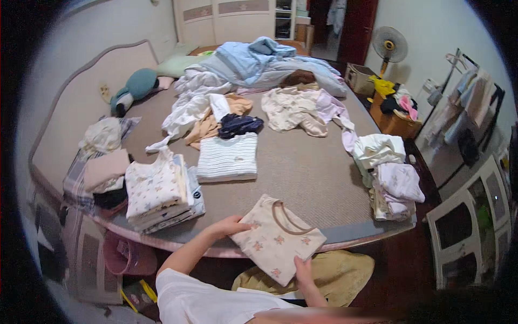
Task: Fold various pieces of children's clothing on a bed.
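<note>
A folded cream shirt [275,243] with small orange figures and a brown neckline is held between both hands, tilted, at the bed's near edge. My left hand [238,227] grips its left side, thumb on top. Its lower right corner is pinched by my right hand [302,272]. Beyond it on the bed [299,178] lies a folded white striped top [228,157]. Left of that stands a stack of folded clothes topped by a patterned white garment [156,184]. The undersides of the shirt and most fingers are hidden.
Loose clothes, including a cream garment [291,107] and a navy one [239,124], lie mid-bed. A blue quilt [259,60] is heaped behind. Folded clothes [398,184] sit at the right edge. A pink bin [127,253] stands below left; a fan [389,45] stands far right.
</note>
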Motion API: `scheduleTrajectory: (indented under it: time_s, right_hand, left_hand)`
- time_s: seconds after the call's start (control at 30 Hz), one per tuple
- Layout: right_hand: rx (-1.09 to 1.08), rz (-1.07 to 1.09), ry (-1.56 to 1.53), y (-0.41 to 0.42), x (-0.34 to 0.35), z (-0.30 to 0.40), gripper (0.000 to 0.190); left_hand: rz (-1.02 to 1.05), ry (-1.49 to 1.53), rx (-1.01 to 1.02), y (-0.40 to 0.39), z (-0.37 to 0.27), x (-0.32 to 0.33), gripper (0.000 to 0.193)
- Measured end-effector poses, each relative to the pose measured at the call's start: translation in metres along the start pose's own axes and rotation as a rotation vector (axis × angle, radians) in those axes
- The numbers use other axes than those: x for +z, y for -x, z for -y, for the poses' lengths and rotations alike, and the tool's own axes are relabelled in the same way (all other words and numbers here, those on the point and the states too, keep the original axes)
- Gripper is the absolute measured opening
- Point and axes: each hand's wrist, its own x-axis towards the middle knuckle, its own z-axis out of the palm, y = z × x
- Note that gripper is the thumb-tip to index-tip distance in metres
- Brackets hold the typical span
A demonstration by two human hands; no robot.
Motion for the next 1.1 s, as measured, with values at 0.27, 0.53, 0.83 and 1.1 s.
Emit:
scheduleTrajectory:
  time_s: [0.27,0.53,0.83,1.1]
  right_hand:
    - [-0.118,0.270,0.237,-0.018,0.060,0.102,0.059]
    - [-0.040,0.748,0.379,-0.062,0.281,0.183,0.065]
    - [-0.161,0.939,0.599,-0.137,0.443,0.050,0.073]
    - [-0.089,0.878,0.530,-0.107,0.415,0.030,0.065]
  left_hand:
    - [0.023,0.464,0.324,0.075,-0.035,-0.014,0.056]
    - [-0.582,0.607,0.725,0.231,-0.039,-0.123,0.051]
    - [-0.897,0.696,0.568,0.262,0.064,-0.214,0.039]
    - [-0.858,0.721,0.431,0.270,0.093,-0.214,0.038]
